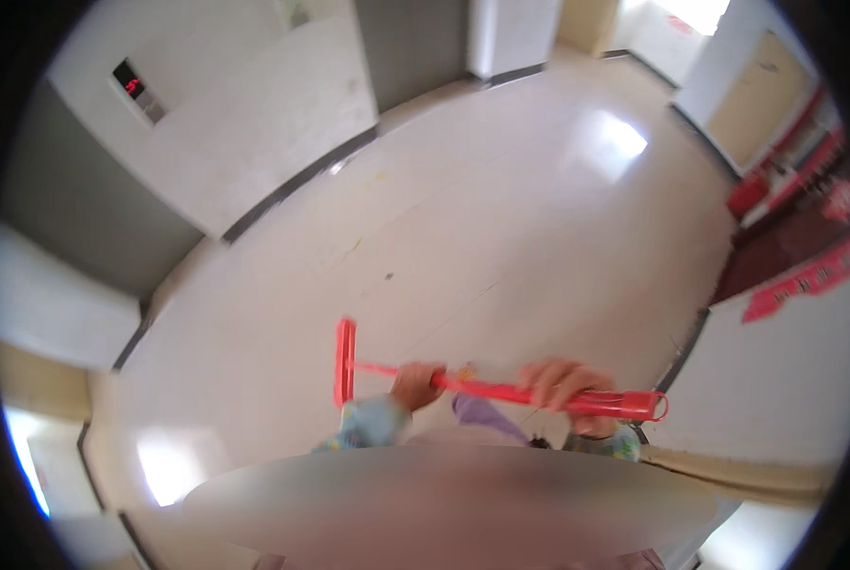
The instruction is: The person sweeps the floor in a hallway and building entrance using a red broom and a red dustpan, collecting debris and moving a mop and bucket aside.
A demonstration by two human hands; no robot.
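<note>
A red T-shaped tool, seemingly a squeegee with a long handle (492, 391), lies nearly level across the front of my body. Its narrow crossbar head (345, 362) points to the left side. My left hand (417, 385) is closed around the thinner part of the handle, close to the head. Around the thick grip at the other end wrap the fingers of my right hand (567, 388), somewhat blurred. A hanging loop (661, 407) sticks out past that hand. Patterned light sleeves cover both wrists.
Pale glossy tile floor (453, 235) spreads ahead, with a small dark speck (389, 276). Grey lift doors (83, 185) and a lit display panel (138, 91) line the left wall. At right, a dark red door (774, 246) has red paper banners bearing writing. Below the handle shows something purple (487, 417).
</note>
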